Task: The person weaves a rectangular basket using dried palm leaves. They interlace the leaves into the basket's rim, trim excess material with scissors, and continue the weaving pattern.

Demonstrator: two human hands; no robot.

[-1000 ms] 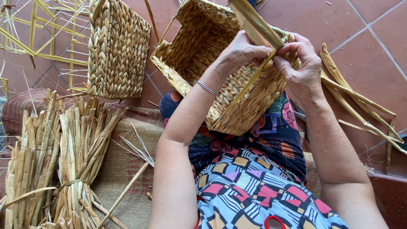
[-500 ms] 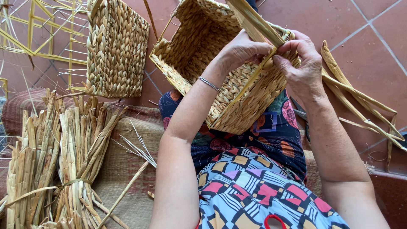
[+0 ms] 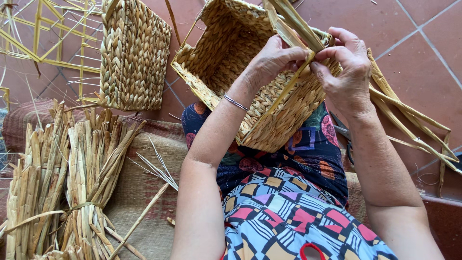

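Here the woven basket point(image 3: 250, 91) rests tilted on the lap, mouth facing eleven o'clock. Both hands meet at its near rim: the left hand point(image 3: 272, 60) and right hand point(image 3: 349, 67) are each closed, pinching the flat straw strands point(image 3: 288, 24), whose long axis runs toward eleven o'clock from the fingers.

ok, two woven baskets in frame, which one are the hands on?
The open square basket on the lap: left hand and right hand grip strands at its rim. The other basket stands untouched on the floor.
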